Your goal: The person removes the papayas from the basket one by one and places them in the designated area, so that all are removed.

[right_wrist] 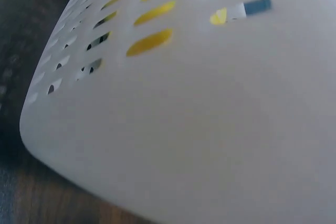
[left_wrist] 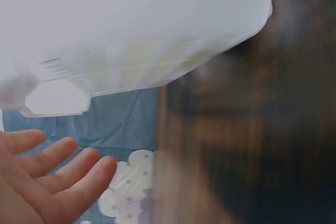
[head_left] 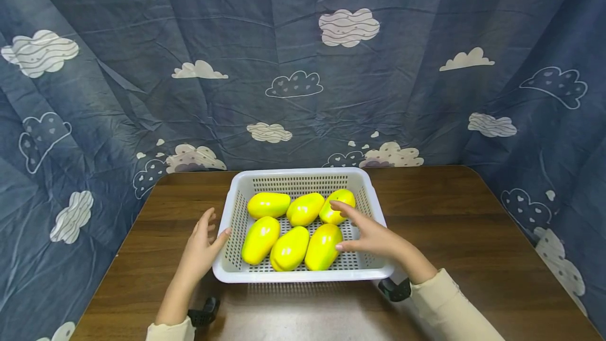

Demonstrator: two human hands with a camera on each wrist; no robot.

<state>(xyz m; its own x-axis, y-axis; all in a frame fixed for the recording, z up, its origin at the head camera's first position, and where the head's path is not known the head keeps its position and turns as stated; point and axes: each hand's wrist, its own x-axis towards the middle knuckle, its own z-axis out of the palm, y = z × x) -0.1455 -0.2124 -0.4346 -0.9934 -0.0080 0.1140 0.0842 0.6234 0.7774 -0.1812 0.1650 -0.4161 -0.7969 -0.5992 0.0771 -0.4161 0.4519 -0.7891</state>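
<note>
A white plastic basket (head_left: 303, 277) with slotted walls holds several shiny yellow mangoes (head_left: 290, 249) in two rows. My left hand (head_left: 201, 249) is at the basket's left side, its thumb tip right at the rim and its fingers spread outside. In the left wrist view those fingers (left_wrist: 68, 171) are loosely extended below the basket's wall (left_wrist: 131, 30), holding nothing. My right hand (head_left: 374, 233) reaches over the right rim, fingers and thumb apart, overlapping the rightmost mangoes in the head view. The right wrist view shows only the basket's outer wall (right_wrist: 184, 129), with yellow through its slots.
The basket stands on a dark brown wooden table (head_left: 431, 204). Behind it and along both sides hangs a blue curtain (head_left: 303, 25) with white cloud prints. Dark wrist devices (head_left: 395, 289) sit below both forearms.
</note>
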